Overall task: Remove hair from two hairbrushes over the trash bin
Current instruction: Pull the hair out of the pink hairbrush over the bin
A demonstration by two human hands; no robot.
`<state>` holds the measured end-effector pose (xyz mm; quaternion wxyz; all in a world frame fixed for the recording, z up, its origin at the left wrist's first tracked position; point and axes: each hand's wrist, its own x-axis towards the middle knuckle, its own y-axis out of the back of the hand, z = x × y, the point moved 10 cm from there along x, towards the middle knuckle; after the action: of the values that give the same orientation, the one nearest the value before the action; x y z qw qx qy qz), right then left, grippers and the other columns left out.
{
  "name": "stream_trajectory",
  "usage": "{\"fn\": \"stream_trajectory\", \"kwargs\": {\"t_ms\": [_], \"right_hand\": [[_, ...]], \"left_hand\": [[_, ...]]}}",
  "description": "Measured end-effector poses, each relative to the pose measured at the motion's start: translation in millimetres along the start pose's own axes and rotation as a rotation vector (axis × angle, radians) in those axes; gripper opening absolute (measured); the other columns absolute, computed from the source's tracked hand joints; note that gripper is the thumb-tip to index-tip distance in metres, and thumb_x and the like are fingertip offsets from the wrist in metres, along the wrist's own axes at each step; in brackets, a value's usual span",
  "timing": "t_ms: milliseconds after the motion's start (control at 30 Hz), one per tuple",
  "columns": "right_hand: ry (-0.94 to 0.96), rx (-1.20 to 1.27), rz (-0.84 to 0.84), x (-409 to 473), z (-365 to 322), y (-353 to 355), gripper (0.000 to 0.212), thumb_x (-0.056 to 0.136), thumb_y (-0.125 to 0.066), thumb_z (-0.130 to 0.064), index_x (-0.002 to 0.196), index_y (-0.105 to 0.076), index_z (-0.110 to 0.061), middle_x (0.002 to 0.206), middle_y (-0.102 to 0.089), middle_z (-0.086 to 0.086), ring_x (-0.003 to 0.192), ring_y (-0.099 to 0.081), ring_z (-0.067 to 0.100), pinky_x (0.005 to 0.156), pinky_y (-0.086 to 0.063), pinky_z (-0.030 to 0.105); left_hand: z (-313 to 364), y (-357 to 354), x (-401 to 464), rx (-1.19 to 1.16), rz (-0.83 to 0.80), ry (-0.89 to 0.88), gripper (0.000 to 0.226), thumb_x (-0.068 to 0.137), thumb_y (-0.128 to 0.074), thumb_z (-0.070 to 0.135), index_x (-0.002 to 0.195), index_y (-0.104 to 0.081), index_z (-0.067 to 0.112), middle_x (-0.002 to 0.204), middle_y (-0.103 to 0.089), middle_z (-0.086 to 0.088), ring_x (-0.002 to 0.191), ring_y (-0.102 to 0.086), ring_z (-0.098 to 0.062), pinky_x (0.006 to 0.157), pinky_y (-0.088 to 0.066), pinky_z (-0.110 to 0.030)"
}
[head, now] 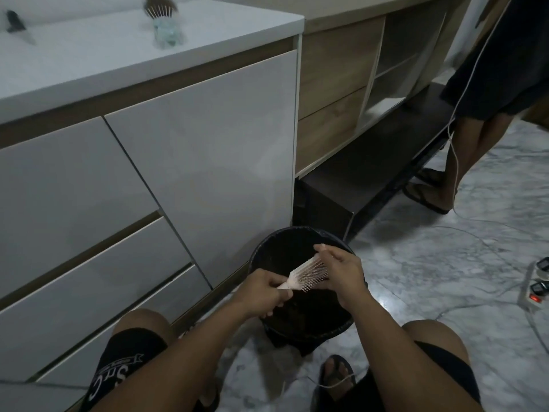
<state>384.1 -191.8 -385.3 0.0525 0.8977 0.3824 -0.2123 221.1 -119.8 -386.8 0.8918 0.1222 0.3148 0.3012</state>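
Head view: a pale hairbrush (307,273) is held directly over the black trash bin (261,248) at lower centre, presumably so that loosened hair falls inside. Its handle is clamped in the left hand (263,289), while the right hand (341,272) fingers (322,250) are curled around the bristled head. A second hairbrush (160,8) is left on the bench (89,52) at upper left, its bristles seemingly matted with hair.

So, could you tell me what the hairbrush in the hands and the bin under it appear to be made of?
The hairbrush looks like pale, matte moulded plastic: one-piece handle and head, with thin stiff pins that could be plastic or metal. The trash bin seems dark plastic with a slight sheen on its round rim; a liner may cover it, but the dim light leaves that open.
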Motion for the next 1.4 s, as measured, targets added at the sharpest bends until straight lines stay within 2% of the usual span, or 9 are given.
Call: {"fn": "stream_trajectory", "kwargs": {"t_ms": [100, 267, 400, 667, 767, 967, 1133, 1200, 1400], "right_hand": [[-0.035, -0.056, 0.025, 2.8, 5.9, 0.3, 0.03, 0.099, -0.052, -0.029, 0.126, -0.062, -0.02, 0.133, -0.052, 0.01, 0.114, -0.054, 0.028, 0.059, -0.062, 0.037], [-0.129, -0.06, -0.023, 1.7, 27.4, -10.9, 0.074, 0.092, -0.062, -0.038, 0.153, -0.021, -0.027, 0.149, -0.034, 0.009, 0.117, -0.051, 0.03, 0.068, -0.063, 0.044], [-0.129, 0.002, 0.068, 4.9, 30.7, 0.8, 0.062, 0.093, -0.063, -0.014, 0.15, -0.036, -0.016, 0.14, -0.045, 0.017, 0.115, -0.057, 0.035, 0.063, -0.062, 0.037], [-0.114, 0.073, 0.314, 3.4, 17.8, 44.6, 0.014, 0.082, -0.07, 0.008, 0.096, -0.071, 0.009, 0.078, -0.071, 0.019, 0.068, -0.072, 0.025, 0.067, -0.062, 0.03], [-0.084, 0.022, 0.324, 8.1, 14.9, 45.3, 0.013, 0.087, -0.07, -0.007, 0.096, -0.071, 0.003, 0.084, -0.072, 0.017, 0.076, -0.072, 0.026, 0.078, -0.061, 0.041], [-0.151, -0.049, -0.054, 4.8, 25.4, -2.7, 0.067, 0.075, -0.083, -0.016, 0.135, -0.053, -0.015, 0.131, -0.049, 0.013, 0.107, -0.06, 0.031, 0.066, -0.063, 0.039], [-0.179, -0.265, -0.211, -1.6, 36.4, -20.1, 0.105, 0.063, -0.091, -0.023, 0.147, -0.028, -0.03, 0.132, -0.039, 0.006, 0.109, -0.054, 0.026, 0.064, -0.062, 0.037], [-0.149, -0.222, -0.168, -1.1, 34.5, -19.3, 0.1, 0.064, -0.091, -0.018, 0.143, -0.031, -0.027, 0.131, -0.042, 0.008, 0.106, -0.056, 0.026, 0.062, -0.06, 0.034], [-0.043, -0.017, -0.004, 2.8, 14.9, -2.1, 0.033, 0.084, -0.073, -0.009, 0.115, -0.062, -0.011, 0.112, -0.055, 0.013, 0.092, -0.062, 0.027, 0.057, -0.059, 0.033]], "left_hand": [[6.6, 0.8, -0.9, 0.085, 0.051, -0.046, 0.029, 0.085, -0.063, 0.014, 0.11, -0.075, 0.022, 0.069, -0.068, -0.004, 0.05, -0.054, -0.008, 0.05, -0.042, -0.02], [24.6, -6.0, -7.1, 0.265, 0.091, -0.142, 0.046, 0.085, -0.055, 0.009, 0.125, -0.065, 0.029, 0.112, -0.073, -0.002, 0.103, -0.066, -0.018, 0.081, -0.046, -0.023], [27.1, -6.1, -7.8, 0.341, 0.191, -0.135, 0.051, 0.089, -0.054, 0.004, 0.136, -0.056, 0.023, 0.13, -0.065, -0.005, 0.119, -0.059, -0.02, 0.101, -0.045, -0.028], [18.8, 8.2, -7.5, 0.479, 0.298, -0.112, 0.055, 0.09, -0.056, 0.005, 0.14, -0.051, 0.028, 0.123, -0.057, -0.009, 0.111, -0.057, -0.024, 0.091, -0.045, -0.028], [17.7, 16.2, -9.8, 0.526, 0.319, -0.113, 0.056, 0.089, -0.057, 0.005, 0.139, -0.051, 0.031, 0.12, -0.058, -0.007, 0.11, -0.056, -0.024, 0.089, -0.044, -0.031], [32.2, 17.9, -14.0, 0.663, 0.345, -0.188, 0.035, 0.083, -0.057, 0.003, 0.111, -0.071, 0.019, 0.105, -0.06, -0.009, 0.1, -0.059, -0.029, 0.081, -0.045, -0.037], [40.9, 15.6, -18.4, 0.735, 0.373, -0.214, 0.031, 0.083, -0.054, 0.0, 0.106, -0.071, 0.013, 0.107, -0.06, -0.011, 0.103, -0.056, -0.027, 0.085, -0.046, -0.037], [45.3, 13.0, -21.5, 0.747, 0.388, -0.244, 0.034, 0.085, -0.053, 0.001, 0.112, -0.069, 0.013, 0.11, -0.059, -0.009, 0.107, -0.053, -0.025, 0.088, -0.044, -0.036], [46.2, 14.7, -27.9, 0.69, 0.455, -0.292, 0.037, 0.086, -0.054, 0.003, 0.117, -0.068, 0.017, 0.109, -0.059, -0.005, 0.106, -0.051, -0.022, 0.083, -0.043, -0.035]]}}
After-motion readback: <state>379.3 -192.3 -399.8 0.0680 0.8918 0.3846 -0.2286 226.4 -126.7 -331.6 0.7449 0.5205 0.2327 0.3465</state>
